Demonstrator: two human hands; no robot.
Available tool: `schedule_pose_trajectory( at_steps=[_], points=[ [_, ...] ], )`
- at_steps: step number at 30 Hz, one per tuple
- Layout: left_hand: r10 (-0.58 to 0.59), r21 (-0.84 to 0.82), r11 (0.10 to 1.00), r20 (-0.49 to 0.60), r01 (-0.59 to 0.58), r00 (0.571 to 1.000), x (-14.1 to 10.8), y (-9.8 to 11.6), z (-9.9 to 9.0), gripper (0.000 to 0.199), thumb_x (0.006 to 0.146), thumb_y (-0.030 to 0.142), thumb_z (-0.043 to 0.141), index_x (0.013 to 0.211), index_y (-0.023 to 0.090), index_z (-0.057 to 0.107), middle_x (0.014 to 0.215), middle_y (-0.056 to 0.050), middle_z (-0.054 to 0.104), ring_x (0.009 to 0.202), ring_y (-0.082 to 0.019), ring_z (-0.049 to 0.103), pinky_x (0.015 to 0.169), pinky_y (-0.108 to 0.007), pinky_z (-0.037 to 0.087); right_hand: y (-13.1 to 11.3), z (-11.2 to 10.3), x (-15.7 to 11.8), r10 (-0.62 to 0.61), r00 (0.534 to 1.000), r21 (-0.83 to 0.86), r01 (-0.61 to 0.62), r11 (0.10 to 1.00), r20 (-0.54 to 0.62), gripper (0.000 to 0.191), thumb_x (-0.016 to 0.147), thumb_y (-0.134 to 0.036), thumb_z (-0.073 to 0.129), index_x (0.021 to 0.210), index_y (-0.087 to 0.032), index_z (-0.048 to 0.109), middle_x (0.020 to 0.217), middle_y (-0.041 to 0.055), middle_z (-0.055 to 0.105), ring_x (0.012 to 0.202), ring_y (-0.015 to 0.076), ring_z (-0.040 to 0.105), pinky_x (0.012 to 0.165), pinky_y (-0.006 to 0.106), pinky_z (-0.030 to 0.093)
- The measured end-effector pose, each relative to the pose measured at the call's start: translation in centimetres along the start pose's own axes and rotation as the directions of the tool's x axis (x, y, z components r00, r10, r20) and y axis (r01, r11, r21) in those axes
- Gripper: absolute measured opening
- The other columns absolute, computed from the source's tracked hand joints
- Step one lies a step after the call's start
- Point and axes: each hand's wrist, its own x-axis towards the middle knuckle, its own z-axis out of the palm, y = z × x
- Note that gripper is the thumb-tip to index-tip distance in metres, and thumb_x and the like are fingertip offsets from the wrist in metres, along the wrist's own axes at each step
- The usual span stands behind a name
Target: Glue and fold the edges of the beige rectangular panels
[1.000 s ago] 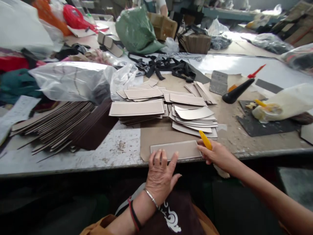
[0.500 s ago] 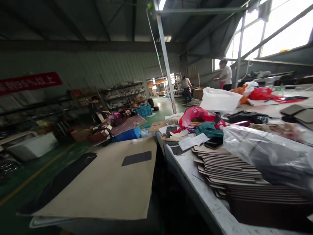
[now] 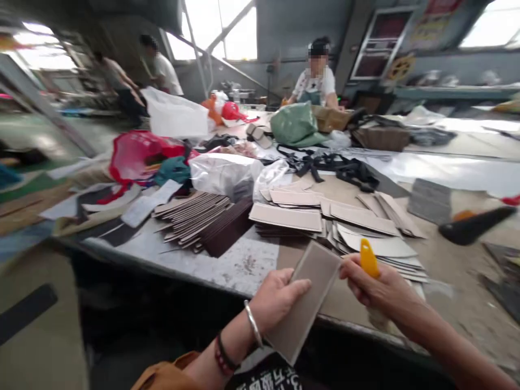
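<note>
Beige panel (image 3: 311, 303) held at lower centre of frame, tilted, long sides slanting from upper right to lower left, by the near edge of the table (image 3: 231, 268). Step, as I judge it: handling one piece between two hands. Left hand (image 3: 272, 303) has its grip closed on the panel's left edge, thumb laid across the face; fingers underneath hidden. Right hand (image 3: 384, 284) is curled round a yellow-handled tool (image 3: 369, 261), fingertips at the panel's upper right corner; whether they pinch it, cannot tell. Next move seems to call for a firm left thumb and the tool held off the face.

Materials, big to small. Table: whitish, stained surface left of centre, scuffed brown board at right. Dark stack (image 3: 227, 227), left of centre: thin slats fanned in a row, brown faces at its right end. Pale pile (image 3: 286, 218), mid-frame: flat oblongs, some curved. Panel: matt, stiff-looking, rectangular, paler border. Tool: smooth handle, probably plastic, holed at the tip; its lower end blurred.
</note>
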Motion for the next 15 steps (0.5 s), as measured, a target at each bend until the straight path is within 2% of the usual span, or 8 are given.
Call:
schedule_pose_trajectory(
  at_steps=[2,6,11,15],
  points=[
    [0.004,-0.04,0.999,0.019,-0.004,1.0,0.4,0.0,-0.2,0.039,0.066,0.049,0.067,0.08,0.013,0.064,0.063,-0.002,0.062,0.053,-0.011,0.053,0.052,-0.021,0.039,0.0,0.0,-1.3,0.087,0.996,0.102,-0.089,0.991,0.02,0.046,0.075,-0.063,0.053,0.073,-0.016,0.051,0.048,-0.0064,0.039,0.041,0.0072,0.037,0.04,0.019,0.031],
    [0.018,-0.015,1.0,0.015,-0.018,1.0,-0.1,-0.5,-0.1,0.041,0.068,0.051,0.066,0.086,0.014,0.063,0.071,-0.004,0.065,0.06,-0.014,0.057,0.056,-0.023,0.043,-0.4,1.9,-0.9,0.084,0.996,0.222,-0.092,0.971,0.044,0.046,0.072,-0.063,0.055,0.067,-0.019,0.043,0.049,-0.0061,0.039,0.042,0.0064,0.032,0.04,0.02,0.027],
    [0.098,0.063,0.994,-0.055,-0.095,0.994,0.1,-1.2,0.8,0.037,0.073,0.048,0.063,0.086,0.014,0.063,0.077,-0.006,0.067,0.064,-0.015,0.057,0.058,-0.024,0.044,0.5,2.4,-0.4,-0.027,0.999,0.139,0.031,0.99,-0.03,0.042,0.079,-0.057,0.05,0.061,-0.02,0.038,0.047,-0.006,0.036,0.042,0.0074,0.029,0.04,0.021,0.025],
    [0.104,0.016,0.995,-0.066,-0.103,0.992,0.5,-1.4,1.0,0.037,0.073,0.048,0.064,0.086,0.013,0.064,0.072,-0.005,0.066,0.063,-0.015,0.058,0.057,-0.024,0.046,1.1,2.5,0.3,-0.065,0.995,0.063,0.07,0.996,-0.081,0.041,0.08,-0.056,0.049,0.061,-0.021,0.038,0.047,-0.0055,0.036,0.042,0.0082,0.03,0.04,0.022,0.026]
  ],
)
